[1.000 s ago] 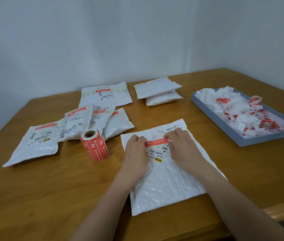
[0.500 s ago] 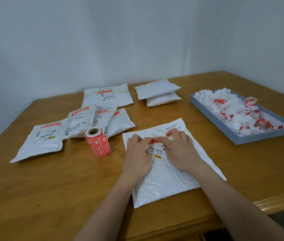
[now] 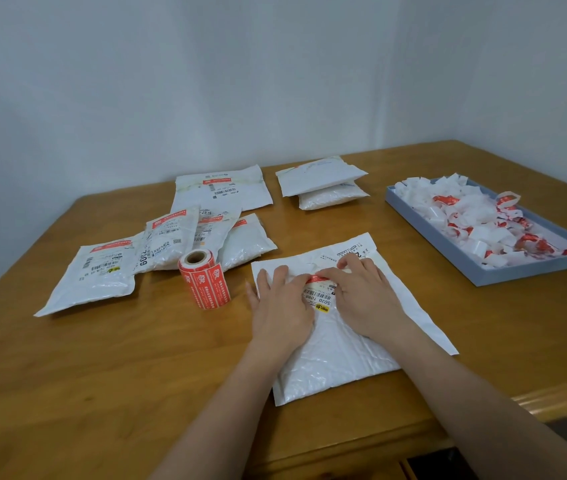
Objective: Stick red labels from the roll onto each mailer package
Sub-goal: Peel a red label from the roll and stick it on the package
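A white mailer [image 3: 341, 344] is laid flat on the near part of the wooden table [image 3: 102, 368]. It is pressed by both hands: the left hand [image 3: 280, 306] and the right hand [image 3: 361, 296] are spread flat, fingers straight, over a red label [image 3: 316, 279] lying above the barcode sticker. Just left of the mailer, the label roll [image 3: 204, 278] is stood upright. Further left, labelled mailers [image 3: 157, 247] are heaped. To the right, a blue tray [image 3: 448, 258] is filled with paper scraps. Farthest back, two stacked mailers [image 3: 323, 183] are seen.
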The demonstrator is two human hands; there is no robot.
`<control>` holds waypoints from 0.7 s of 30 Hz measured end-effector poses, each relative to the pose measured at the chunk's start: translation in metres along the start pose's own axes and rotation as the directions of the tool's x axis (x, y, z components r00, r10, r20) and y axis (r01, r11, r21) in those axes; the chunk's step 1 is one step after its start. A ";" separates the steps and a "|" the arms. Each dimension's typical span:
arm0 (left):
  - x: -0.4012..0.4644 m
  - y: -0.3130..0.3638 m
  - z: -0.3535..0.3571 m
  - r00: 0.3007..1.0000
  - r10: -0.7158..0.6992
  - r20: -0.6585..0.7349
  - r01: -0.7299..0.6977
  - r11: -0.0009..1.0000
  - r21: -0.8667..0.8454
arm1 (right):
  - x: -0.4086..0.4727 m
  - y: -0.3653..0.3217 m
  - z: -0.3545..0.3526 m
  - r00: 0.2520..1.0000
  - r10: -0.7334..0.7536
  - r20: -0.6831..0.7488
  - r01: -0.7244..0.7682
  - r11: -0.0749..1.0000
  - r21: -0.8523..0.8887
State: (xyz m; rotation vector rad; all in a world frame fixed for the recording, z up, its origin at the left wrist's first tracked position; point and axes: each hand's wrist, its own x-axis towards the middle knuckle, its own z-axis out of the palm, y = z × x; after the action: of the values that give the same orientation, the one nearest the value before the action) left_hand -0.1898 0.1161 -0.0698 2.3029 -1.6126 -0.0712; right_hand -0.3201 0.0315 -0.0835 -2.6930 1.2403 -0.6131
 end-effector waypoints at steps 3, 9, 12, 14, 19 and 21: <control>0.000 0.000 -0.002 0.999 -0.006 0.041 0.006 1.000 -0.013 | 0.001 0.002 0.000 1.000 0.012 -0.011 -0.012 0.998 0.068; -0.002 -0.004 -0.004 0.999 0.015 0.031 -0.013 0.998 -0.060 | 0.004 0.004 -0.003 0.999 0.012 0.033 -0.017 0.988 0.152; -0.002 -0.005 -0.005 0.999 0.019 0.031 -0.017 0.998 -0.067 | 0.005 0.007 -0.005 0.998 -0.001 0.058 -0.009 0.986 0.164; -0.002 -0.006 -0.005 0.999 0.011 0.032 -0.009 0.997 -0.076 | 0.006 0.007 -0.006 0.998 0.002 0.068 -0.014 0.985 0.171; -0.002 -0.005 -0.005 0.999 -0.001 0.037 0.005 0.995 -0.096 | 0.005 0.006 -0.006 0.998 0.029 0.061 -0.037 0.990 0.137; -0.003 -0.004 -0.005 0.999 -0.011 0.036 0.015 0.994 -0.112 | 0.005 0.005 -0.007 0.997 0.033 0.063 -0.041 0.991 0.129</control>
State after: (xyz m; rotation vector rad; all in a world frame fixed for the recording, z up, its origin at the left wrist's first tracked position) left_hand -0.1857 0.1211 -0.0666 2.2386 -1.5692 -0.2019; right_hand -0.3237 0.0252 -0.0774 -2.5567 1.1892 -0.5813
